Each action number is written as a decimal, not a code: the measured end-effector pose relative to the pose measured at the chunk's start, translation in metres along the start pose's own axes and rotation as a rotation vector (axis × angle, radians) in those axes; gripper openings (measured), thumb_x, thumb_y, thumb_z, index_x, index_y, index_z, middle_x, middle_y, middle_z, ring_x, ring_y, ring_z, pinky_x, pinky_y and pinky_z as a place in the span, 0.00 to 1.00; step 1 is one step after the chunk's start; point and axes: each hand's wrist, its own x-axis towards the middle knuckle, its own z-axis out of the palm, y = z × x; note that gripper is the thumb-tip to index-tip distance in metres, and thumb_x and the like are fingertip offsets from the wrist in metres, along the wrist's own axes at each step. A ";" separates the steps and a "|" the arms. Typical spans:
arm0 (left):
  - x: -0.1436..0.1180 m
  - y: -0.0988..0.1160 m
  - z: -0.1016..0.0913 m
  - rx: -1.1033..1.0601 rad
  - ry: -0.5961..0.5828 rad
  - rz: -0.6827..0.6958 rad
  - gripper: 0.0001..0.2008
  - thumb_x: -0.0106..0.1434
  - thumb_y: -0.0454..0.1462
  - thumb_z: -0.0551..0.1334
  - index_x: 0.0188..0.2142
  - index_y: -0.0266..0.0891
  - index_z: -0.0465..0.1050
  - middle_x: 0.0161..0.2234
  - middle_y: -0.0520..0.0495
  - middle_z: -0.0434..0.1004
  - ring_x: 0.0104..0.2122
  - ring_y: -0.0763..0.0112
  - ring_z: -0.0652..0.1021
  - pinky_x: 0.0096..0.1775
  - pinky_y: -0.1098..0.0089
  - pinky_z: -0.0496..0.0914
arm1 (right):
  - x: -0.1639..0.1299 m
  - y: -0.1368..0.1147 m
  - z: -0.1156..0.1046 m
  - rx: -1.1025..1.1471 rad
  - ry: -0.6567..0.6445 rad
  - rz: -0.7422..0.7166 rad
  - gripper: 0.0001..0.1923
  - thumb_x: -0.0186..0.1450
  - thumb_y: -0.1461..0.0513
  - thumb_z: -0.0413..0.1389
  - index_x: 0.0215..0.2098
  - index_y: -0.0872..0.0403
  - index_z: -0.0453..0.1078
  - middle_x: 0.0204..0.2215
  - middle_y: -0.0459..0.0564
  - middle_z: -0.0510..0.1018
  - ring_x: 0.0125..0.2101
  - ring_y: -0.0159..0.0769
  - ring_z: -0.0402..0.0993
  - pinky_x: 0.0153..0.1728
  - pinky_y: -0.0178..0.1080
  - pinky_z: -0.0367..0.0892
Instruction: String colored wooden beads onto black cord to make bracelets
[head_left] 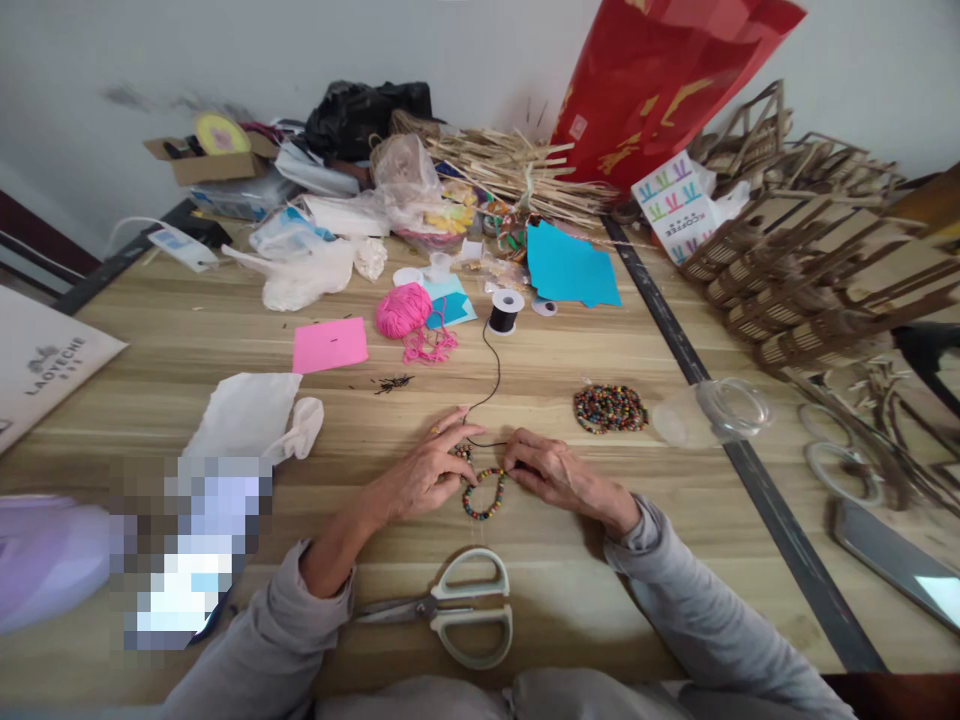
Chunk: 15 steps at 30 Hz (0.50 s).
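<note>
A small ring of multicoloured beads (pixel 483 516) lies on the table between my hands. My left hand (pixel 420 475) is spread over its left side, fingers apart, with a lower fingertip touching the beads. A few loose-looking beads (pixel 463 453) show between those fingers. My right hand (pixel 551 470) is closed in a pinch at the ring's upper right, where the black cord (pixel 496 375) runs into the fingers; the exact grip is hidden. That cord leads back to a white-rimmed spool (pixel 506 312). Scissors with pale handles (pixel 474 665) lie in front, slightly parted, blades pointing left.
Right of my hands sit a pile of strung beads (pixel 610 409) and a clear round container (pixel 733 410). Pink yarn (pixel 403 310), a pink card (pixel 330 345) and blue sheets (pixel 574 265) lie behind. Wooden basket-like pieces (pixel 795 270) crowd the right; a phone (pixel 199 560) is at left.
</note>
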 end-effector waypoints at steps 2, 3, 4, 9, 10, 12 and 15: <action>-0.001 0.000 0.000 -0.001 -0.010 0.000 0.19 0.54 0.21 0.55 0.33 0.42 0.80 0.61 0.50 0.60 0.65 0.55 0.50 0.63 0.52 0.54 | 0.000 0.001 0.000 0.000 -0.002 -0.003 0.06 0.68 0.67 0.48 0.37 0.54 0.65 0.35 0.50 0.69 0.33 0.33 0.69 0.36 0.33 0.64; -0.001 0.000 -0.001 -0.003 -0.016 0.000 0.19 0.54 0.21 0.55 0.33 0.41 0.79 0.61 0.50 0.60 0.65 0.55 0.50 0.63 0.52 0.54 | 0.000 0.001 0.000 -0.001 -0.005 -0.003 0.06 0.68 0.67 0.48 0.37 0.54 0.65 0.35 0.50 0.69 0.34 0.33 0.69 0.36 0.33 0.64; -0.001 0.000 -0.001 -0.005 -0.022 0.000 0.19 0.54 0.21 0.55 0.33 0.41 0.79 0.62 0.50 0.59 0.65 0.55 0.49 0.63 0.52 0.54 | 0.000 0.001 0.001 -0.003 -0.006 -0.002 0.06 0.68 0.67 0.48 0.37 0.54 0.65 0.35 0.50 0.69 0.34 0.33 0.69 0.36 0.33 0.64; -0.001 0.002 -0.003 -0.010 -0.048 -0.016 0.17 0.52 0.21 0.56 0.31 0.40 0.79 0.62 0.50 0.59 0.65 0.54 0.49 0.63 0.51 0.53 | 0.000 0.000 0.000 -0.009 -0.001 -0.002 0.06 0.68 0.68 0.48 0.38 0.55 0.66 0.35 0.50 0.69 0.34 0.33 0.68 0.36 0.33 0.64; -0.001 0.003 -0.004 -0.010 -0.051 -0.015 0.17 0.52 0.21 0.56 0.31 0.40 0.79 0.62 0.50 0.59 0.65 0.54 0.49 0.63 0.51 0.53 | 0.000 0.000 0.000 -0.010 -0.003 -0.002 0.06 0.68 0.68 0.48 0.37 0.55 0.66 0.35 0.51 0.69 0.34 0.33 0.68 0.36 0.33 0.64; -0.001 0.003 -0.004 -0.009 -0.052 -0.008 0.17 0.52 0.21 0.56 0.30 0.40 0.79 0.61 0.50 0.60 0.65 0.55 0.49 0.63 0.51 0.53 | 0.000 0.000 0.000 -0.015 -0.009 0.002 0.06 0.68 0.68 0.48 0.37 0.55 0.66 0.35 0.50 0.69 0.34 0.33 0.68 0.36 0.33 0.64; -0.001 0.003 -0.004 -0.007 -0.054 0.000 0.17 0.52 0.21 0.56 0.29 0.41 0.79 0.60 0.50 0.61 0.65 0.55 0.50 0.63 0.52 0.53 | 0.000 -0.001 -0.001 -0.020 -0.014 0.008 0.05 0.68 0.67 0.48 0.37 0.55 0.66 0.35 0.50 0.69 0.34 0.33 0.69 0.36 0.33 0.64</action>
